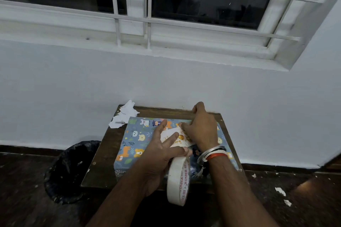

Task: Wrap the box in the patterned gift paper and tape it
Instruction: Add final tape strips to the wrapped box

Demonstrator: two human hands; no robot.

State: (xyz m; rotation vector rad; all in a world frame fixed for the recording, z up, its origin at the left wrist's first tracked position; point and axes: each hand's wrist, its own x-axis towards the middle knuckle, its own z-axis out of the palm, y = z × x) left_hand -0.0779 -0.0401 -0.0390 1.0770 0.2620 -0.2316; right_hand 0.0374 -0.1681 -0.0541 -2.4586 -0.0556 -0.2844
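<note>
The box (134, 143), covered in blue gift paper with animal prints, lies flat on a small dark wooden table (100, 167). A white card (170, 134) with gold lettering lies on top of it. My left hand (158, 155) presses two straight fingers on the card while the thumb hooks a white tape roll (178, 178) that hangs toward me. My right hand (200, 127), bangles at the wrist, bends its fingers down onto the card's right edge; whether it pinches tape there is hidden.
Torn white paper scraps (123, 116) sit at the table's back left corner against the pale wall. A bin lined with a black bag (72, 169) stands on the floor left of the table. Small paper bits (280, 190) litter the dark floor at right.
</note>
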